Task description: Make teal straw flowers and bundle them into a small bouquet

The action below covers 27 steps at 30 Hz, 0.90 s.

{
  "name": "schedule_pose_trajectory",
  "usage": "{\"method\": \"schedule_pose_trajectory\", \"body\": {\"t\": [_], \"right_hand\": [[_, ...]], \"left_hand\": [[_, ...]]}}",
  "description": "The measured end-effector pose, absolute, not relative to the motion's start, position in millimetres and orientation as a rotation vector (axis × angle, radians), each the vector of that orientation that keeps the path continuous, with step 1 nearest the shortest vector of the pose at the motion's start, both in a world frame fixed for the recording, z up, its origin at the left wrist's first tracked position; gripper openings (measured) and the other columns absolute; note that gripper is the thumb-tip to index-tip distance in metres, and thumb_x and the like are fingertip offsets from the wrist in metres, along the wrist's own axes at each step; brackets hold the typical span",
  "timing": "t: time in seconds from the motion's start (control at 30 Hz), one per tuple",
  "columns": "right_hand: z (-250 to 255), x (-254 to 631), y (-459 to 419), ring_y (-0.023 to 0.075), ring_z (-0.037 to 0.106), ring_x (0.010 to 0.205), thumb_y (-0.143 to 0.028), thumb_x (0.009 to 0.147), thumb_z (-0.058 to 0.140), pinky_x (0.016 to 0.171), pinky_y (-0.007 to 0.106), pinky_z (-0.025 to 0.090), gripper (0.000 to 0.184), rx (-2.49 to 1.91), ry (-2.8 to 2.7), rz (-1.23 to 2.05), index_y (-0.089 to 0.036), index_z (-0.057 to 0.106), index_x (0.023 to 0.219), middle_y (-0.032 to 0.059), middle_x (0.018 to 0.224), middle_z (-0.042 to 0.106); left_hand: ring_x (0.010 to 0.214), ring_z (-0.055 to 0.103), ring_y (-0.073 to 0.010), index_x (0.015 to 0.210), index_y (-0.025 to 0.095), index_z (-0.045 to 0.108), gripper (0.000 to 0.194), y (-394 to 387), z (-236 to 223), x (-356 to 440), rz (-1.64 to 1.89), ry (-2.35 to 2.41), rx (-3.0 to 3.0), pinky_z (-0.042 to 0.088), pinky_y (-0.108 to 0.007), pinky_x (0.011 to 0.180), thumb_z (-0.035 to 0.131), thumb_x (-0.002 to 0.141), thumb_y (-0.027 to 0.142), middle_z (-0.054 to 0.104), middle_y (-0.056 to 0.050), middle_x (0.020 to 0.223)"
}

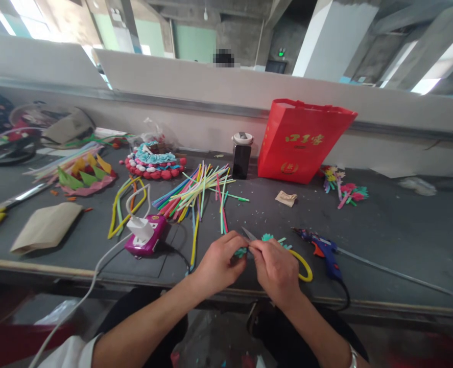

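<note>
My left hand [220, 259] is closed, with a small teal fringed piece [240, 252] showing between its fingers. My right hand [277, 271] is pinched shut, its fingertips meeting the left ones beside that piece; what they grip is hidden. A pointed metal blade [248, 233] shows just beyond the fingertips. Another teal fringed piece [268, 237] lies behind the right hand, and a yellow loop [306, 267], perhaps a scissors handle, sticks out to its right. Coloured straws [199, 191] are heaped farther back.
A blue glue gun [328, 254] with a long stick lies to the right. To the left stands a purple power socket [149, 240] with trailing cords. A red bag [303, 140], a bottle [242, 156] and flower pieces [351, 193] are at the back; scissors [17, 199] lie far left.
</note>
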State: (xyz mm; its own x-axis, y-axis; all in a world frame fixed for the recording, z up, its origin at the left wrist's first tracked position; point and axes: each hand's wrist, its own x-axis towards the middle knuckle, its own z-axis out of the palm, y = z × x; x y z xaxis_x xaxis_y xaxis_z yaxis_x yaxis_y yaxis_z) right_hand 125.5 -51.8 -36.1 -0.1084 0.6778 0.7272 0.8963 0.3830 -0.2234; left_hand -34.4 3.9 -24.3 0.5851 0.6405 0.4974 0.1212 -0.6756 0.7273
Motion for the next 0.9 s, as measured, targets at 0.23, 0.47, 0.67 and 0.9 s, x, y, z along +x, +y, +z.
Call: {"method": "schedule_pose_trajectory", "body": {"t": [0.23, 0.47, 0.67, 0.9], "right_hand": [[-27.4, 133.9, -49.8, 0.0161, 0.067, 0.071, -0.027, 0.093, 0.059, 0.066, 0.025, 0.046, 0.009, -1.539, -1.641, 0.289, -0.023, 0.065, 0.087, -0.0023, 0.078, 0.072], [-22.6, 139.1, -49.0, 0.0165, 0.066, 0.078, -0.026, 0.092, 0.058, 0.072, 0.026, 0.045, 0.009, -1.486, -1.657, 0.37, -0.024, 0.065, 0.088, -0.0017, 0.082, 0.071], [-24.4, 137.8, -50.5, 0.0189, 0.063, 0.079, -0.025, 0.094, 0.054, 0.076, 0.031, 0.044, 0.012, -1.433, -1.767, 0.192, -0.022, 0.064, 0.088, 0.0016, 0.083, 0.07], [-12.6, 140.6, -47.4, 0.0166, 0.068, 0.071, -0.029, 0.09, 0.06, 0.067, 0.025, 0.051, 0.009, -1.421, -1.569, 0.718, -0.021, 0.064, 0.089, -0.0007, 0.076, 0.072]], "left_hand": [[0.09, 0.061, -0.0162, 0.1, 0.02, 0.058, 0.037, 5.8, -30.3, -34.2, 1.072, 0.534, 2.214, 0.048, -0.026, 0.078, 0.049, 0.073, -0.003, 0.062, -0.004, 0.095], [0.083, 0.06, -0.0152, 0.095, 0.02, 0.059, 0.029, 10.6, -28.5, -33.9, 1.043, 0.55, 2.235, 0.048, -0.025, 0.074, 0.051, 0.074, 0.0, 0.06, -0.003, 0.09], [0.083, 0.06, -0.0149, 0.092, 0.02, 0.058, 0.026, 10.9, -26.0, -34.9, 1.025, 0.555, 2.22, 0.048, -0.025, 0.075, 0.051, 0.075, 0.002, 0.062, -0.003, 0.088], [0.088, 0.063, -0.0159, 0.1, 0.02, 0.058, 0.028, 12.3, -25.8, -39.7, 1.037, 0.407, 2.299, 0.051, -0.026, 0.077, 0.051, 0.078, 0.004, 0.065, -0.006, 0.094]]}}
